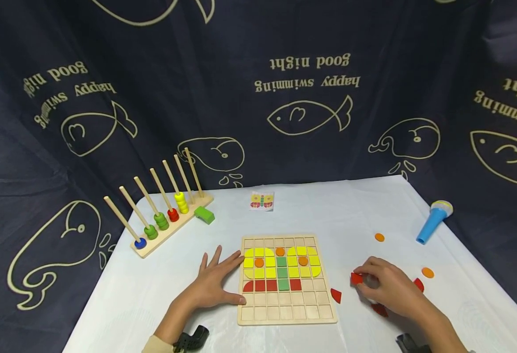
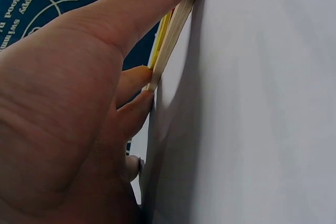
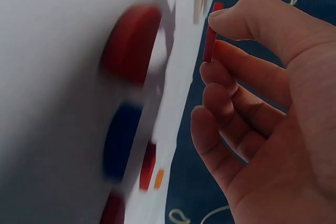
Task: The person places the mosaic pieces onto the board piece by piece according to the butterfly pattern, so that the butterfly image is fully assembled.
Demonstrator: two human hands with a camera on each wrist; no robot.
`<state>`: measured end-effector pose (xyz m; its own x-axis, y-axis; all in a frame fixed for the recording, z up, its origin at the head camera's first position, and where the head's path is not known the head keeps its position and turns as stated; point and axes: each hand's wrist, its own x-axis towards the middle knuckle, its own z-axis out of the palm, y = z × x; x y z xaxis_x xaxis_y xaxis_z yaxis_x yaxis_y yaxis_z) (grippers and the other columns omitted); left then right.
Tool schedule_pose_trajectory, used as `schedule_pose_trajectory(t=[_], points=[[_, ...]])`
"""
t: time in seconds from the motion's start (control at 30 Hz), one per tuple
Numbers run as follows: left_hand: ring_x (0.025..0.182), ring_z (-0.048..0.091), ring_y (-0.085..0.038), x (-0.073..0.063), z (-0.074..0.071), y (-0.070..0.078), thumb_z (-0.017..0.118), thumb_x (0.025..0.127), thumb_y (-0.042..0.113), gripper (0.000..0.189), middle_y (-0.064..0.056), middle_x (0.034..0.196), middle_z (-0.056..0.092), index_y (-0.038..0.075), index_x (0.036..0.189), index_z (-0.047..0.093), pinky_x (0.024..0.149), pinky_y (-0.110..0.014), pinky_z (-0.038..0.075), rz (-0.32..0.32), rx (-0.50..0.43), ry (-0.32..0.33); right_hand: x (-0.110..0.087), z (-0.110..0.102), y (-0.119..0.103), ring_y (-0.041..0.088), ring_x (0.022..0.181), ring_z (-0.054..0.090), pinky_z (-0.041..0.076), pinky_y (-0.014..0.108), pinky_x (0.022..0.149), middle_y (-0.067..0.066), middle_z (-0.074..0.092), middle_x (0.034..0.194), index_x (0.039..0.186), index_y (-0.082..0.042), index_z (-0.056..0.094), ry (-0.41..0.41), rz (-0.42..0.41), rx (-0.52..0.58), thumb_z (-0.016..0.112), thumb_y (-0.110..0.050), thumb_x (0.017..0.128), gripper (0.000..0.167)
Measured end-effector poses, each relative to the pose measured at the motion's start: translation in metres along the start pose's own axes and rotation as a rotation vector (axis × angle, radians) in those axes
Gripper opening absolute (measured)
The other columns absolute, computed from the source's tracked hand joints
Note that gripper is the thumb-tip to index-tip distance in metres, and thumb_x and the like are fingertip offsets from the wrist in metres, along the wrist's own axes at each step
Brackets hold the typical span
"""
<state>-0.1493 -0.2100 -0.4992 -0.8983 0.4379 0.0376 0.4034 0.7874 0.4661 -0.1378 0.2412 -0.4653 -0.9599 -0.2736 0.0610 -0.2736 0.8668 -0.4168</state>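
Observation:
A wooden grid board [image 1: 287,315] lies on the white table, with yellow, orange, green and red tiles forming a pattern in its upper and middle rows. My left hand [image 1: 212,284] spreads along the board's left edge, thumb and fingertips touching its rim; the left wrist view shows the thumb on the wooden side [image 2: 176,30]. To the right of the board, my right hand [image 1: 388,284] pinches a red tile [image 1: 356,278] between thumb and index finger. In the right wrist view that tile [image 3: 211,35] is seen edge-on, the other fingers loosely curled.
Loose red quarter-round pieces [image 1: 336,295] and orange discs [image 1: 379,237] lie around my right hand; a blue piece [image 3: 123,140] shows beneath it. A pattern card [image 1: 262,201], green block [image 1: 204,214], peg stand with coloured beads [image 1: 174,225] and blue toy microphone [image 1: 432,223] stand farther out.

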Motion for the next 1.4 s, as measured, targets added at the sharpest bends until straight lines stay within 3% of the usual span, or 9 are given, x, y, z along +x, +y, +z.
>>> schedule_pose_trajectory(t=[0.3, 0.87, 1.4], points=[[0.143, 0.0, -0.039, 0.001, 0.0, 0.0, 0.069, 0.062, 0.077, 0.105, 0.007, 0.155, 0.029, 0.026, 0.148, 0.04, 0.106, -0.066, -0.008, 0.005, 0.002, 0.004, 0.01, 0.016, -0.027, 0.006, 0.078, 0.049, 0.046, 0.024, 0.067, -0.018, 0.052, 0.084, 0.1, -0.027, 0.074, -0.016, -0.045, -0.015, 0.08, -0.03, 0.075, 0.026], [0.143, 0.0, -0.039, 0.001, 0.0, 0.001, 0.069, 0.061, 0.077, 0.106, 0.007, 0.155, 0.029, 0.025, 0.149, 0.039, 0.106, -0.066, -0.008, -0.004, 0.008, -0.008, 0.029, 0.037, -0.065, 0.005, 0.072, 0.046, 0.04, 0.02, 0.061, -0.016, 0.052, 0.082, 0.096, -0.023, 0.074, -0.045, -0.338, -0.015, 0.076, -0.028, 0.078, 0.018], [0.143, 0.001, -0.039, -0.001, 0.001, 0.002, 0.071, 0.06, 0.076, 0.106, 0.008, 0.154, 0.03, 0.025, 0.148, 0.04, 0.106, -0.065, -0.007, -0.012, -0.006, 0.005, 0.031, 0.045, -0.074, 0.002, 0.075, 0.048, 0.046, 0.023, 0.066, -0.015, 0.056, 0.088, 0.095, -0.02, 0.075, -0.016, -0.377, -0.007, 0.073, -0.024, 0.081, 0.014]])
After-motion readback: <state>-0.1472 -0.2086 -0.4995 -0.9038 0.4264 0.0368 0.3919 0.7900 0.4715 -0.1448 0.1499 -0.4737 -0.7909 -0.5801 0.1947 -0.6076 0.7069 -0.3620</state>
